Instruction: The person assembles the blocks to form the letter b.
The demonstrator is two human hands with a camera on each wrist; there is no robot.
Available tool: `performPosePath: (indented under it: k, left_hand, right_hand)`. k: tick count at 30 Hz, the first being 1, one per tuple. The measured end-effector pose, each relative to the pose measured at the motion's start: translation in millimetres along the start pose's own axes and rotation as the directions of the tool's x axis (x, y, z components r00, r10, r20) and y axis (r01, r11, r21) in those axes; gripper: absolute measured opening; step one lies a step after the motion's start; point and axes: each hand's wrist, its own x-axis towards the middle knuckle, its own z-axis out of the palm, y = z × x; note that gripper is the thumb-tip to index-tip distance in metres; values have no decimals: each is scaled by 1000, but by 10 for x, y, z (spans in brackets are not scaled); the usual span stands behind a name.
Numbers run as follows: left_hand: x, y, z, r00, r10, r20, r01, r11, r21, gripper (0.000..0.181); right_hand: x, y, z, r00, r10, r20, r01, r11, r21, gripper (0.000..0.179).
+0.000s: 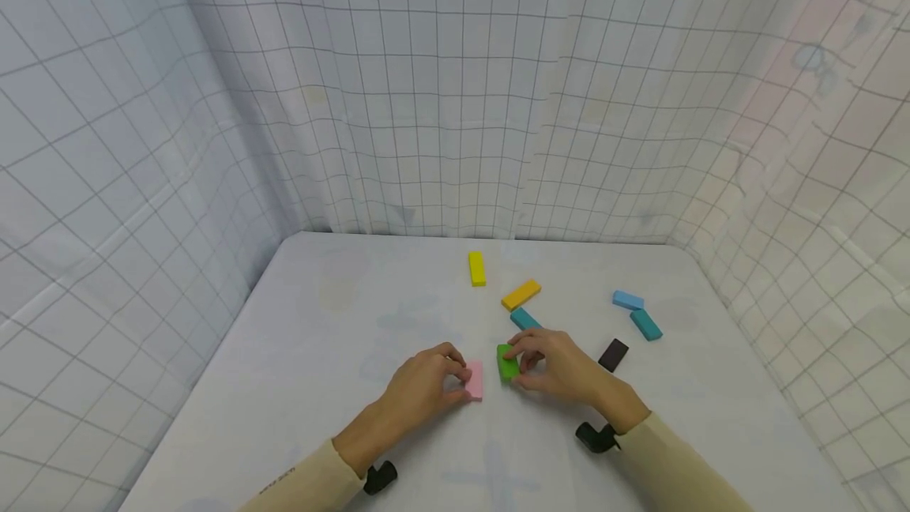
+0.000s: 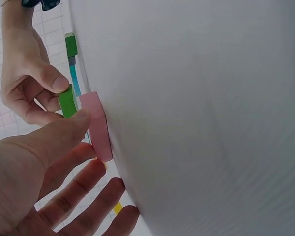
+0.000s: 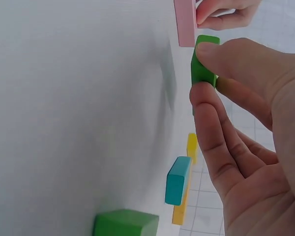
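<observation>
My left hand is at the left edge of a pink block, pinching it between thumb and index finger. The other fingers of that hand fan out past the block in the left wrist view. My right hand pinches a green block between thumb and fingertips, just right of the pink block. In the right wrist view the green block stands over the white surface. A second green block lies nearer that wrist; my right hand hides it in the head view.
Beyond the right hand lie a teal block, an orange block and a yellow block. To the right are a black block, a light blue block and another teal block. Gridded white curtains surround the table.
</observation>
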Motion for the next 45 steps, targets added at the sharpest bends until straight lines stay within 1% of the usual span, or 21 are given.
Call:
performPosePath:
  k: [8,15,20,32,38,45]
  left_hand:
    - [0,-13,-5,1000,12,-5,-12,1000,1,20]
    - [-1,4,-23,1000,16,-1,-16,1000,-17,19]
    - [6,-4,-14,1000,13,7,-13,1000,-12,20]
    - [25,-7,-11,1000,-1,17,1,1000,-20,20]
    - [22,-14,-5,1000,9,9,-9,1000,-8,19]
    - [30,-13,-2,1000,5,12,-5,1000,0,20]
  right_hand:
    - [155,-57,4,999,22,-35,-22,1000,7,30]
    - [291,-45,75,998,-1,-64,1,1000,7,31]
    - [369,-62,100,997,-20,-76,21,1000,13,30]
    - [523,-68,182,998,-17,-60,17,1000,6,28]
    - [592,-33,235,999,4,-42,-4,1000,10,26]
    - [612,-71,232,1000,21,-11,-21,999,30,18]
